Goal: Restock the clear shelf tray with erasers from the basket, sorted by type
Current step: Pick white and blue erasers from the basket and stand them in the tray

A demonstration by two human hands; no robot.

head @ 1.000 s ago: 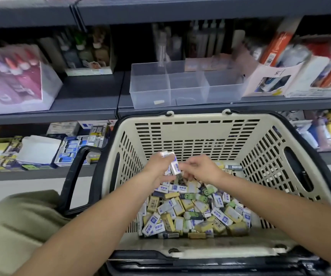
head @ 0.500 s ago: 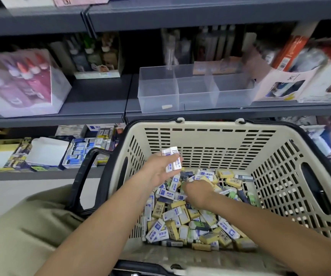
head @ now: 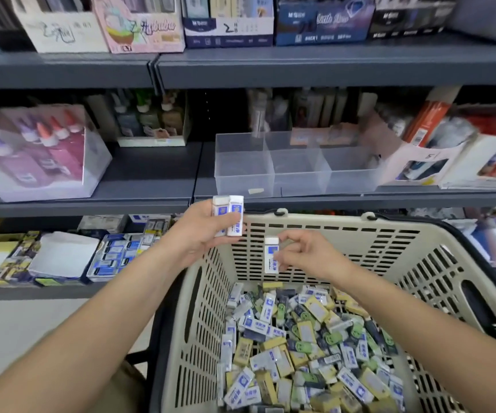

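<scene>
Left hand (head: 200,236) and right hand (head: 307,254) are holding stock at the basket (head: 345,242).
The left is gripping two erasers (head: 229,216) upright, side by side — the right is pinching a single eraser (head: 271,255) just beside them; mixed erasers (head: 300,338) are lying heaped in the basket, and the clear tray (head: 245,174) is sitting on the shelf (head: 151,186) behind.
</scene>
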